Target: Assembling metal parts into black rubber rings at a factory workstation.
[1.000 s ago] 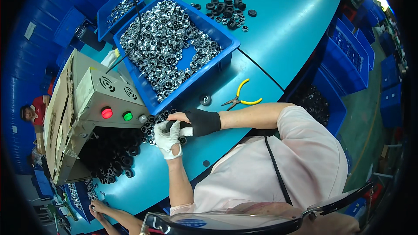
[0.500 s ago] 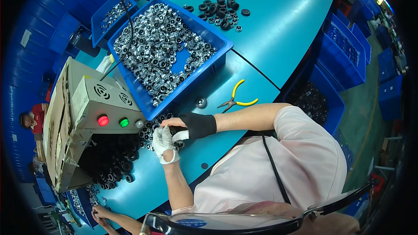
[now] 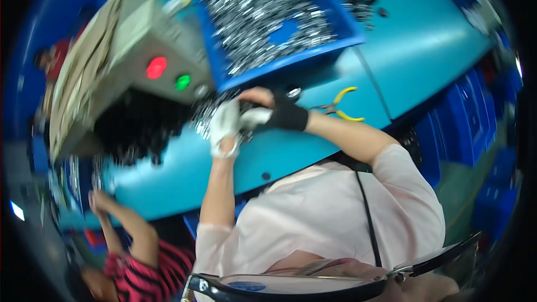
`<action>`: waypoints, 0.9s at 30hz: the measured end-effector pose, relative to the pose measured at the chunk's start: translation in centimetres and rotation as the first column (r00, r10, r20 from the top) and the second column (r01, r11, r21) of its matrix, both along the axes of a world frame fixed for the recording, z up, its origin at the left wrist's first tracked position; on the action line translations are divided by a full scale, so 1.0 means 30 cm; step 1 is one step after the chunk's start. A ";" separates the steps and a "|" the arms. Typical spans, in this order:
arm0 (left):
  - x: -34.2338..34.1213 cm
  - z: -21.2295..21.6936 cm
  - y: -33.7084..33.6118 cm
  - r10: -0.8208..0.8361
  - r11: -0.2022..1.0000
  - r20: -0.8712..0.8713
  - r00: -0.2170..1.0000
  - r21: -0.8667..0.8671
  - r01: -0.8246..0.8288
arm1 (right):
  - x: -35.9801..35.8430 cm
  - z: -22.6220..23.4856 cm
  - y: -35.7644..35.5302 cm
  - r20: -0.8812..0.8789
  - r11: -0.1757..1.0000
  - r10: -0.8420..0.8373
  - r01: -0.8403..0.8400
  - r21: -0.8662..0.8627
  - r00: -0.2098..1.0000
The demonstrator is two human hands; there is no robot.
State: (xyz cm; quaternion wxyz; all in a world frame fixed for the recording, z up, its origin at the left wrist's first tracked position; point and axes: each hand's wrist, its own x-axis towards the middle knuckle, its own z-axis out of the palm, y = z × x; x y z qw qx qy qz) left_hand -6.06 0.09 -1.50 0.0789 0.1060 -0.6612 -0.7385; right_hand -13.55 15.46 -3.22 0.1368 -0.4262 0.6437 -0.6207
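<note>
Head view shows your two hands meeting just in front of the grey metal control box [image 3: 140, 50], over the teal worktop [image 3: 425, 50]. Your left hand [image 3: 225, 126], in a white fabric glove, is curled closed around something small; your right hand [image 3: 263, 106], with a black wrist wrap, presses in against it, fingers bunched. The picture is too blurred to say exactly what you pinch, but a loose scatter of small silvery metal rings [image 3: 204, 117] lies on the worktop directly beneath your hands.

Judging by their look, those rings are stiff, hard and light singly, smooth enough to slip from a gloved fingertip. You would do best pinching one across its outer rim.

Counts: one blue plastic bin [image 3: 347, 36] heaped with far too many rings to count, one control box with one red and one green lamp, one pair of yellow-handled pliers [image 3: 341, 106] near the worktop's near edge, one heap of black ring parts [image 3: 140, 128] beneath the box, and another scatter of dark parts [image 3: 358, 0] toward the far edge. A co-worker's hand [image 3: 98, 201] shows at lower left.
</note>
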 end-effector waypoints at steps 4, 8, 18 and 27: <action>-0.003 0.065 0.021 0.012 0.976 0.092 0.996 0.214 -0.032 | -0.002 0.039 0.012 0.187 0.992 -0.066 0.045 0.117 0.980; 0.003 0.048 0.005 0.001 0.972 0.051 0.999 0.234 -0.013 | 0.027 0.080 -0.006 0.325 0.990 -0.111 0.078 0.114 0.939; -0.003 0.042 0.014 0.047 0.983 0.005 0.999 0.179 -0.047 | 0.019 0.083 -0.007 0.304 0.986 -0.141 0.105 0.131 0.942; -0.005 0.039 0.025 -0.060 0.988 0.063 0.996 0.147 0.050 | -0.001 -0.050 0.023 -0.095 0.996 -0.090 0.087 -0.027 0.991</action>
